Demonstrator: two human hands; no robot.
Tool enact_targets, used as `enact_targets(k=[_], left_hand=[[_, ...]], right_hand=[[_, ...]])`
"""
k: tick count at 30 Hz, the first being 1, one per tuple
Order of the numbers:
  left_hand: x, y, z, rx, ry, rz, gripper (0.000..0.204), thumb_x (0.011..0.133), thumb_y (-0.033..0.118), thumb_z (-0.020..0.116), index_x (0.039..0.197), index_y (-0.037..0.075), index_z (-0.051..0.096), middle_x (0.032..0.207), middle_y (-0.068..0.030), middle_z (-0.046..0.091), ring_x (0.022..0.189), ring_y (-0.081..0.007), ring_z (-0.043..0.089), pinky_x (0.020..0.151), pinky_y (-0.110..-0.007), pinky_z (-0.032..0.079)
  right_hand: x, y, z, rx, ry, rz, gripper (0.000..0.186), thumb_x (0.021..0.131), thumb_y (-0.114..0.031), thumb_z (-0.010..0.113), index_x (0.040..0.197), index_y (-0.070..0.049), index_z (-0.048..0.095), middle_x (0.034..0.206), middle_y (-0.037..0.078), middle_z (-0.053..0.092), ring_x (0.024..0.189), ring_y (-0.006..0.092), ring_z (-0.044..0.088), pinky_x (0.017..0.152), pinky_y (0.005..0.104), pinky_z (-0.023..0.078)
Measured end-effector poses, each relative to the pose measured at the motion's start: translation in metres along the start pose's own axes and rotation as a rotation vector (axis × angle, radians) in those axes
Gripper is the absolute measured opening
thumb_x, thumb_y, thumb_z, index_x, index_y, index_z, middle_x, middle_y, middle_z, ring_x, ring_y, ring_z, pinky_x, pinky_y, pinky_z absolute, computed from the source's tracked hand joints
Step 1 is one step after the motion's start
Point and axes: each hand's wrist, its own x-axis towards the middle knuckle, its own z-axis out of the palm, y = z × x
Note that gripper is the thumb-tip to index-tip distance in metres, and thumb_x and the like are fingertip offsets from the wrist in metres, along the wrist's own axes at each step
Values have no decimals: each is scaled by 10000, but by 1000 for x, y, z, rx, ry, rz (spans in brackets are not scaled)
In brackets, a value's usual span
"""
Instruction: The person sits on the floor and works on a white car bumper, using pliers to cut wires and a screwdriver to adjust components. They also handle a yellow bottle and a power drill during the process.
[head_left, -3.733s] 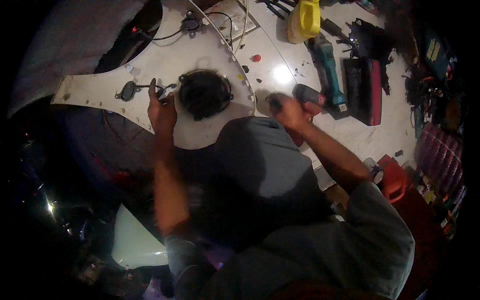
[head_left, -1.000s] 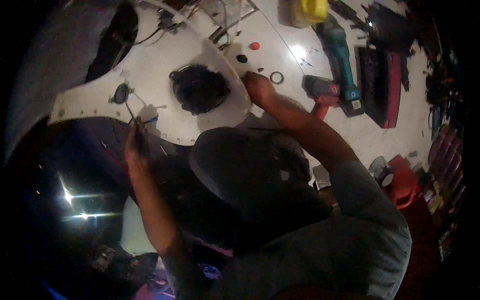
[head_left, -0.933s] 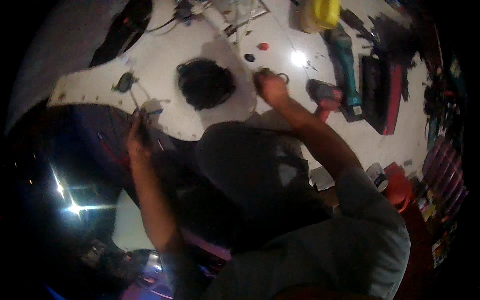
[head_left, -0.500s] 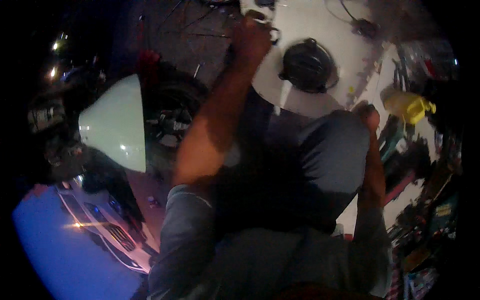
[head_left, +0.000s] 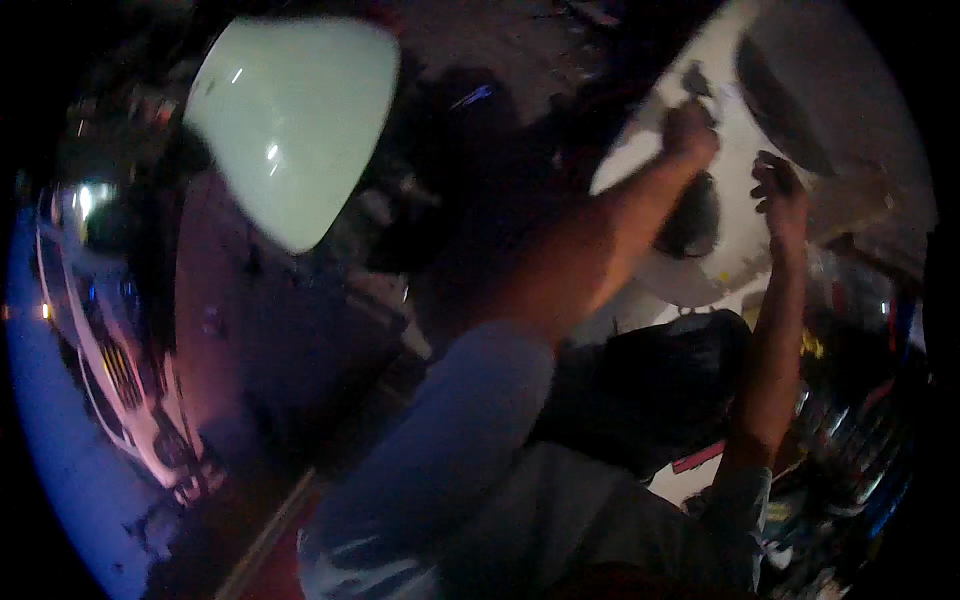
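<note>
Head view, blurry: your left hand (head_left: pixel 690 130) clamps the far edge of the white panel (head_left: pixel 730 255), right hand (head_left: pixel 778 195) fingers spread on it by the black round part (head_left: pixel 692 215). View has swung left since before; pale green dome (head_left: pixel 290 120) now far left.

No pkgs, labels, signs or screens can be made out in this view; the frame is dark and blurred, esp. toward the rim, and nothing with a label-like or screen-like face shows clearly. The small coloured bits at lower right are too smeared to tell what they are.
</note>
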Motion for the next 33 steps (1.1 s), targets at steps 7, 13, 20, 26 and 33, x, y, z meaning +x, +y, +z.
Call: enact_targets(k=[7,13,20,26,33], left_hand=[[-22,17,-13,-40,190,288,343,613,44,687,930,1,566,896,-236,621,895,-443,601,784,-503,492],[-25,20,-12,35,391,407,229,707,68,593,933,30,609,836,-194,639,811,-395,627,719,-469,510],[-28,43,32,-266,222,674,348,620,152,710,944,40,648,876,-182,653,864,-376,639,731,-464,517],[-16,39,-12,-146,-302,188,280,772,128,675,1038,55,624,966,-199,670,946,-373,641,805,-464,505],[19,0,-53,-28,-477,350,366,788,1,668,1141,56,588,987,-101,659,828,-187,643,705,-304,529]], right_hand=[[76,59,56,717,-448,267,490,1002,-331,423,1380,-21,430,1302,113,541,1155,208,535,979,374,426],[127,113,62,753,-356,295,487,1002,-333,378,1370,-16,412,1336,116,489,1207,254,493,1027,393,400],[111,108,0,687,-259,245,367,962,-298,452,1225,-48,514,1164,99,561,1057,237,547,911,367,458],[91,104,45,194,-93,-81,200,910,-184,552,1017,-45,649,942,87,658,867,234,617,800,369,505],[60,40,63,1020,-73,321,240,916,-219,598,1069,-35,620,994,75,660,895,224,615,851,366,496]])
